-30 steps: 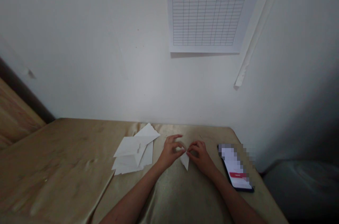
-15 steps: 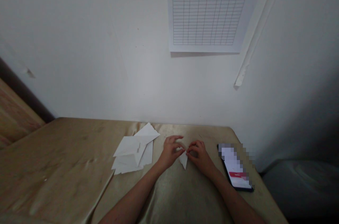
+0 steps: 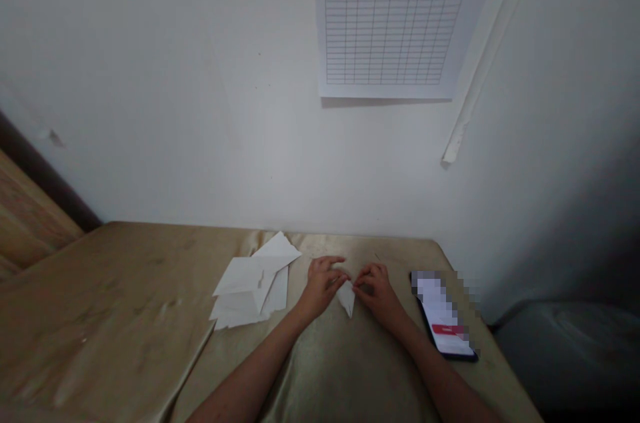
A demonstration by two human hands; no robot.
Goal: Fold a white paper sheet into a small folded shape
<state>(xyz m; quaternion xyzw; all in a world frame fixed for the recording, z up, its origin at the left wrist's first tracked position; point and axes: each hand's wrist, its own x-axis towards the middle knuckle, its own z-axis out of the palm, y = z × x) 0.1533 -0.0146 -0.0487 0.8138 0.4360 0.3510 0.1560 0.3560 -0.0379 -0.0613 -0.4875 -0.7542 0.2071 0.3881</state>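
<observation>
Between my two hands is a small piece of folded white paper (image 3: 347, 298), with its narrow point toward me. My left hand (image 3: 323, 286) pinches the paper's upper left edge between thumb and forefinger, its other fingers held away. On the other side, my right hand (image 3: 375, 288) grips the right edge near the top with its fingertips. Fine creases in the paper are too small to make out. Left of my hands lies a loose pile of white paper sheets (image 3: 240, 274), overlapping at different angles.
A phone (image 3: 443, 316) with a lit, partly blurred screen lies at the right of the cloth-covered table (image 3: 125, 303). Behind the table rises a white wall (image 3: 175, 109) with a printed table sheet (image 3: 390, 36) on it. A dark grey form (image 3: 570, 343) stands right of the table.
The fingers have shifted slightly on the folded paper, and more of its white face now shows between them. The pile and the phone have stayed in place.
</observation>
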